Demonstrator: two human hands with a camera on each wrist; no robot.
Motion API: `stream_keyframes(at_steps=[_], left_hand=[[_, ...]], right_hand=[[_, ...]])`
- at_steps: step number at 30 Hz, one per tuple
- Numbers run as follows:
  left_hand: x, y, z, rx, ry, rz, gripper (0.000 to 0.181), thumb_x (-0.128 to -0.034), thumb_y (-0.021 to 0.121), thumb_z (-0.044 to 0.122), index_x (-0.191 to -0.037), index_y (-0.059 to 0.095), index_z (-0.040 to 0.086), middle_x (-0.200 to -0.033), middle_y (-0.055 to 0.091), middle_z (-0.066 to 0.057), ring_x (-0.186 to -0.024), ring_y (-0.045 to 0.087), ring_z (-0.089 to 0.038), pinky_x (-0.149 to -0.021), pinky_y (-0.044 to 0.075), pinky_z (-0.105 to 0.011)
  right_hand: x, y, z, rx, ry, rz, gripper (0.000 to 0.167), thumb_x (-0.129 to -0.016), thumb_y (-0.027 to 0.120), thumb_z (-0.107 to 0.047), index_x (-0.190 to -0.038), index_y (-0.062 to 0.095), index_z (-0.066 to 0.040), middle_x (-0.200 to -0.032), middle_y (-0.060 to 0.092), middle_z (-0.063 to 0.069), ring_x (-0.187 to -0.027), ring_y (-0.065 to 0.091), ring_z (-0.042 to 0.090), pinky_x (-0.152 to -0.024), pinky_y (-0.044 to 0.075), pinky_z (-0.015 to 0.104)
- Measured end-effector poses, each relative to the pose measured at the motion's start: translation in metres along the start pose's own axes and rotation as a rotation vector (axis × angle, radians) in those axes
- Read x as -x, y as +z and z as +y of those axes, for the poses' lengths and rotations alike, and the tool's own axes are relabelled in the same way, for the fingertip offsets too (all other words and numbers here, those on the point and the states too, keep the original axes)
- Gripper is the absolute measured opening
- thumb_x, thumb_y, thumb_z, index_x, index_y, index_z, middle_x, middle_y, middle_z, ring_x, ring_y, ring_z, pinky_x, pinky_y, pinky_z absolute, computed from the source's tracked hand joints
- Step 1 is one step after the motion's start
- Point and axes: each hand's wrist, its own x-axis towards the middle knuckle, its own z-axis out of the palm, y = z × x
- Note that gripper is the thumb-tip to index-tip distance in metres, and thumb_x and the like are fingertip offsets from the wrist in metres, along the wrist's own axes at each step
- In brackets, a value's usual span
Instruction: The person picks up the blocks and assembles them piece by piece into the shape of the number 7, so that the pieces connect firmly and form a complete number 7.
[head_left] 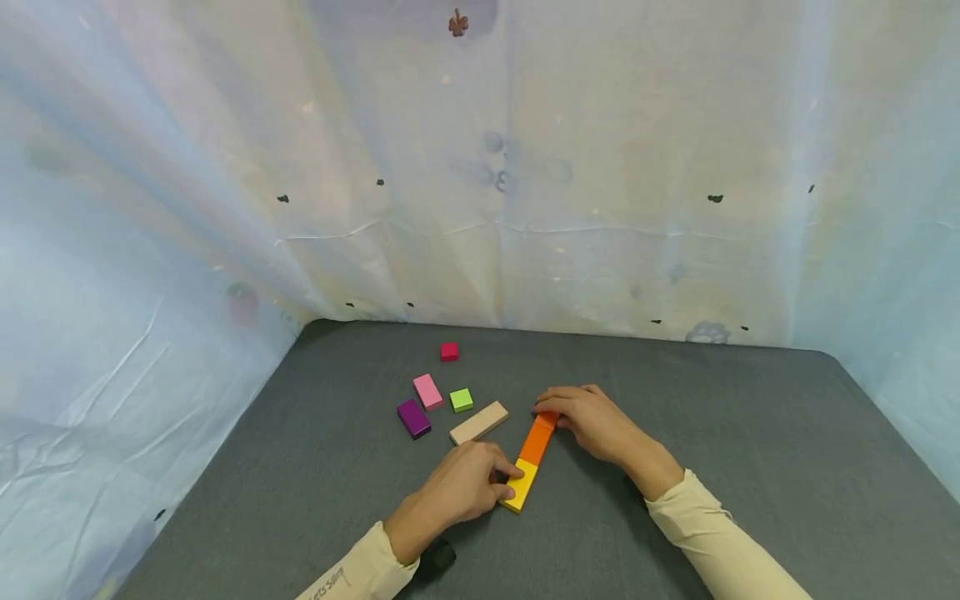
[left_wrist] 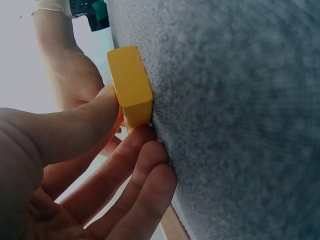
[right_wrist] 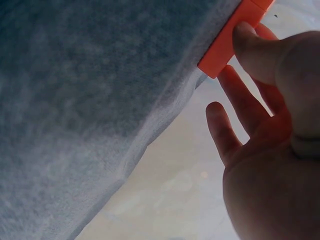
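A yellow block (head_left: 523, 487) and an orange block (head_left: 537, 440) lie end to end in a slanting row on the grey table. The left hand (head_left: 466, 483) pinches the yellow block, its thumb and fingers at the block's sides; the left wrist view shows the yellow block (left_wrist: 131, 80) close up. At the row's far end the right hand (head_left: 600, 423) holds an orange-red block (right_wrist: 220, 52) between thumb and fingers. In the head view that hand covers part of this far end.
Left of the row lies a beige plank (head_left: 479, 422). Beyond it are a green block (head_left: 461, 400), a pink block (head_left: 427, 392), a purple block (head_left: 414, 418) and a red block (head_left: 449, 352). A pale patterned curtain (head_left: 570, 167) hangs behind the grey table (head_left: 750, 433).
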Motion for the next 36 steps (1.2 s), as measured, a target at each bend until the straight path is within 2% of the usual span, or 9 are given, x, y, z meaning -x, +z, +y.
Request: stream_keyframes(at_steps=[11,17,20,23,30,36], left_hand=[[0.001,0.001,0.0,-0.003,0.003,0.009,0.024,-0.0826,0.081,0.016,-0.106,0.08,0.02,-0.095,0.072,0.009,-0.074,0.056,-0.001,-0.065,0.045,-0.019],[0.001,0.001,0.0,0.008,0.005,0.018,0.023,-0.0827,0.081,0.015,-0.105,0.08,0.018,-0.095,0.073,0.007,-0.073,0.056,-0.001,-0.064,0.044,-0.018],[0.0,0.0,-0.001,0.011,0.003,0.014,0.022,-0.0826,0.081,0.016,-0.104,0.081,0.018,-0.096,0.074,0.008,-0.076,0.058,-0.001,-0.065,0.045,-0.019],[0.0,0.0,-0.001,0.009,0.002,0.008,0.022,-0.0828,0.081,0.017,-0.104,0.081,0.019,-0.097,0.074,0.008,-0.078,0.059,-0.002,-0.066,0.045,-0.019],[-0.001,0.0,-0.002,0.008,0.002,0.0,0.022,-0.0833,0.081,0.018,-0.105,0.08,0.019,-0.099,0.074,0.008,-0.077,0.058,-0.001,-0.066,0.044,-0.019],[-0.001,0.0,-0.002,-0.012,0.012,-0.003,0.022,-0.083,0.081,0.019,-0.105,0.08,0.02,-0.1,0.074,0.008,-0.079,0.059,-0.001,-0.067,0.046,-0.019]], right_hand=[[0.004,0.001,-0.001,-0.019,-0.002,-0.001,0.046,-0.089,0.072,-0.002,-0.132,0.064,-0.015,-0.139,0.06,0.006,-0.127,0.057,0.026,-0.099,0.043,0.052],[0.0,0.003,-0.005,-0.068,0.025,0.075,0.038,-0.095,0.065,-0.009,-0.133,0.063,-0.013,-0.138,0.06,0.007,-0.126,0.058,0.027,-0.1,0.041,0.055],[-0.004,0.003,-0.008,-0.101,0.046,0.135,0.035,-0.096,0.066,-0.014,-0.131,0.065,-0.012,-0.135,0.062,0.007,-0.124,0.059,0.027,-0.101,0.041,0.055],[-0.009,0.003,-0.011,-0.116,0.049,0.156,0.035,-0.096,0.067,-0.02,-0.129,0.066,-0.011,-0.134,0.063,0.007,-0.123,0.059,0.027,-0.101,0.041,0.055],[-0.022,0.002,-0.021,-0.19,0.024,0.069,0.036,-0.1,0.061,-0.033,-0.13,0.066,-0.014,-0.135,0.062,0.004,-0.127,0.057,0.025,-0.108,0.038,0.053],[-0.03,0.004,-0.028,-0.225,0.005,0.014,0.039,-0.099,0.061,-0.037,-0.132,0.064,-0.016,-0.137,0.061,0.001,-0.129,0.055,0.023,-0.11,0.037,0.053]])
